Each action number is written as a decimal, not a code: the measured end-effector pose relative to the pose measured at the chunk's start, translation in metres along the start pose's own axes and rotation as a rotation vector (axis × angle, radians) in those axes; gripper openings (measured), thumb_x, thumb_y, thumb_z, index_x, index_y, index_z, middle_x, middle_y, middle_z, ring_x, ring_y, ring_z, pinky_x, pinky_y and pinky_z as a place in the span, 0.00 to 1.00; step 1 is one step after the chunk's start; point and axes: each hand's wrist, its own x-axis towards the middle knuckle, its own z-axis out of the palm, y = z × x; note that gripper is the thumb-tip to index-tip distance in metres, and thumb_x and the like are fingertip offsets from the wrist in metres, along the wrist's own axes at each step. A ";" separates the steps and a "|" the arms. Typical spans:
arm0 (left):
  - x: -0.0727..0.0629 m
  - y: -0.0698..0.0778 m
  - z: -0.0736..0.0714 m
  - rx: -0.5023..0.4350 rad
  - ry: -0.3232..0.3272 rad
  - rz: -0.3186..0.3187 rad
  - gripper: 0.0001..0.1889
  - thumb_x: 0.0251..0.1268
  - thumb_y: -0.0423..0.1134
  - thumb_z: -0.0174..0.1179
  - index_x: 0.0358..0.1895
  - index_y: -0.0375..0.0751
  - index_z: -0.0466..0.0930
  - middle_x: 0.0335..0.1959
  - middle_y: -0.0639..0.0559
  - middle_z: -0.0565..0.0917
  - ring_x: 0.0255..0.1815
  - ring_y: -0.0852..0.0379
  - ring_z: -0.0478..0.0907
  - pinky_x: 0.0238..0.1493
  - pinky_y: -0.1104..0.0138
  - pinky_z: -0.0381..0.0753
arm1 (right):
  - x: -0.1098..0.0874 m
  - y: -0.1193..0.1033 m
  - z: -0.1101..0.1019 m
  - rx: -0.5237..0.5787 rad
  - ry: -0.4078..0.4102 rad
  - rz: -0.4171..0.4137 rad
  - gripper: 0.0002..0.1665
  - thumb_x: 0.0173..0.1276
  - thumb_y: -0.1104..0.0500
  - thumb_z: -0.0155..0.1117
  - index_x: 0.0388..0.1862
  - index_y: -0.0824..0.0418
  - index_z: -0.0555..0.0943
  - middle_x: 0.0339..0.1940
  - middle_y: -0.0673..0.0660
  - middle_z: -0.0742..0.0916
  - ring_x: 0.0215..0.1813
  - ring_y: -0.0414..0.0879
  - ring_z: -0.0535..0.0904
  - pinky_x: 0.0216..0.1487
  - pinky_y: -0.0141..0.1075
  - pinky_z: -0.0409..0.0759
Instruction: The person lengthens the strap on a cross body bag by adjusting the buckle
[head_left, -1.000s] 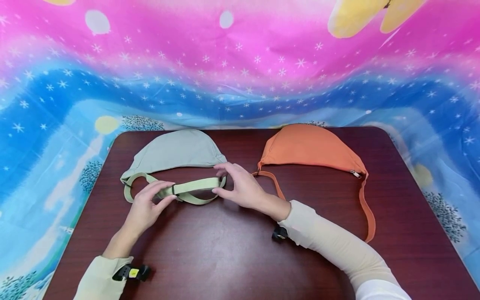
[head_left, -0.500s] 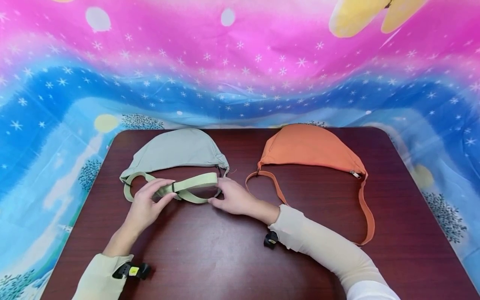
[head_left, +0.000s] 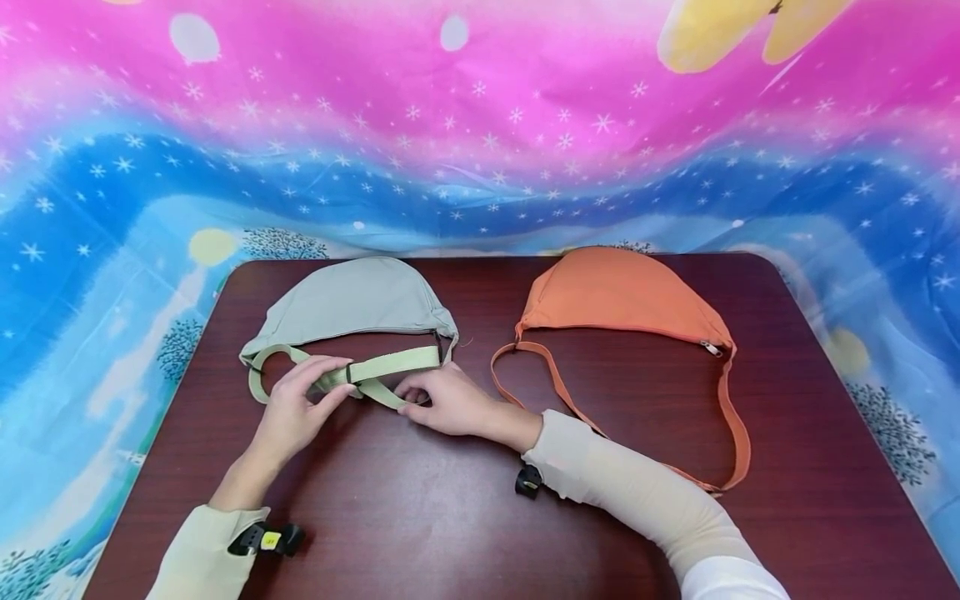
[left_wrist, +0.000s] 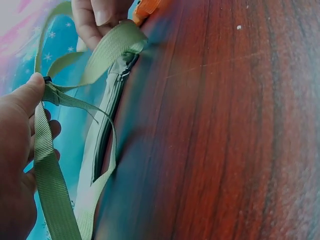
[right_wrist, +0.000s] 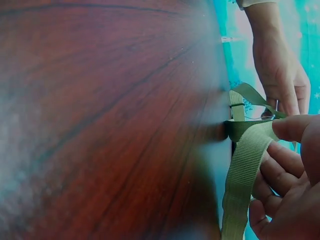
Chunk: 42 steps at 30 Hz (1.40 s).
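Observation:
A pale grey-green waist bag point(head_left: 356, 296) lies at the back left of the table, its light green webbing strap point(head_left: 401, 360) looped in front of it. My left hand point(head_left: 296, 412) pinches the strap between thumb and fingers beside a dark strap slider point(head_left: 348, 373). Lower on the loop, my right hand point(head_left: 453, 400) pinches the webbing between thumb and curled fingers. In the right wrist view a length of webbing point(right_wrist: 245, 170) runs down from that thumb. The bag's dark zip point(left_wrist: 112, 107) shows behind the strap in the left wrist view.
An orange waist bag point(head_left: 626, 292) lies to the right, its orange strap point(head_left: 738, 425) curving toward the front, close to my right forearm. The dark red-brown wooden table point(head_left: 450, 525) ends at a printed pink and blue cloth point(head_left: 487, 167) behind.
My right hand has moved left and slightly toward me, from the strap loop's right end to its lower part, and now pinches it. My left hand has stayed nearly still.

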 end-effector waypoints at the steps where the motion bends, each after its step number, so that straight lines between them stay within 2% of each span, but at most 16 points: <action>1: 0.000 0.000 0.000 0.001 -0.004 -0.003 0.24 0.50 0.21 0.75 0.54 0.36 0.85 0.48 0.48 0.85 0.47 0.53 0.80 0.53 0.80 0.69 | 0.000 0.000 0.000 0.003 0.005 0.002 0.07 0.70 0.54 0.69 0.45 0.51 0.88 0.31 0.38 0.87 0.33 0.24 0.78 0.49 0.32 0.72; 8: 0.001 0.000 -0.001 0.001 -0.020 -0.010 0.23 0.51 0.23 0.75 0.53 0.39 0.85 0.47 0.49 0.85 0.47 0.53 0.80 0.51 0.78 0.70 | -0.003 0.003 -0.006 -0.012 0.049 0.032 0.03 0.70 0.52 0.69 0.39 0.47 0.89 0.24 0.36 0.84 0.26 0.25 0.74 0.48 0.37 0.67; 13: 0.003 0.001 -0.002 -0.004 -0.012 0.009 0.23 0.50 0.23 0.75 0.52 0.39 0.85 0.46 0.49 0.86 0.46 0.53 0.80 0.51 0.78 0.70 | -0.003 0.005 -0.018 -0.031 0.085 0.030 0.03 0.70 0.54 0.70 0.37 0.49 0.89 0.26 0.40 0.87 0.29 0.28 0.77 0.45 0.35 0.73; 17: 0.004 0.003 -0.003 -0.011 -0.010 0.019 0.22 0.49 0.23 0.76 0.50 0.39 0.86 0.45 0.50 0.86 0.45 0.54 0.79 0.49 0.78 0.70 | -0.002 0.008 -0.029 -0.031 0.107 0.071 0.03 0.70 0.54 0.71 0.36 0.49 0.89 0.28 0.40 0.87 0.30 0.31 0.78 0.39 0.33 0.75; 22: 0.004 0.002 -0.003 -0.001 -0.009 -0.001 0.21 0.49 0.24 0.76 0.49 0.39 0.85 0.44 0.50 0.86 0.43 0.57 0.78 0.47 0.78 0.70 | -0.002 0.013 -0.040 -0.013 0.091 0.121 0.04 0.71 0.53 0.70 0.35 0.48 0.88 0.29 0.40 0.86 0.29 0.34 0.76 0.36 0.32 0.75; 28: 0.002 -0.003 -0.007 0.042 0.019 -0.033 0.21 0.47 0.24 0.76 0.48 0.35 0.84 0.45 0.43 0.85 0.47 0.53 0.78 0.50 0.80 0.68 | -0.003 0.022 -0.054 -0.033 0.107 0.179 0.04 0.71 0.53 0.70 0.35 0.48 0.88 0.29 0.41 0.86 0.27 0.37 0.74 0.36 0.33 0.73; 35: 0.000 -0.004 -0.008 0.078 0.030 -0.010 0.15 0.46 0.26 0.76 0.37 0.32 0.80 0.35 0.43 0.81 0.36 0.52 0.74 0.40 0.74 0.69 | -0.008 0.034 -0.072 -0.029 0.134 0.209 0.05 0.72 0.54 0.69 0.35 0.50 0.88 0.29 0.43 0.86 0.23 0.40 0.70 0.34 0.35 0.71; 42: 0.000 0.000 -0.007 0.063 0.023 0.002 0.17 0.44 0.26 0.76 0.40 0.31 0.82 0.41 0.38 0.84 0.40 0.47 0.77 0.43 0.74 0.70 | -0.014 0.038 -0.077 -0.025 0.133 0.220 0.05 0.74 0.55 0.67 0.36 0.50 0.87 0.31 0.44 0.87 0.22 0.40 0.68 0.36 0.37 0.72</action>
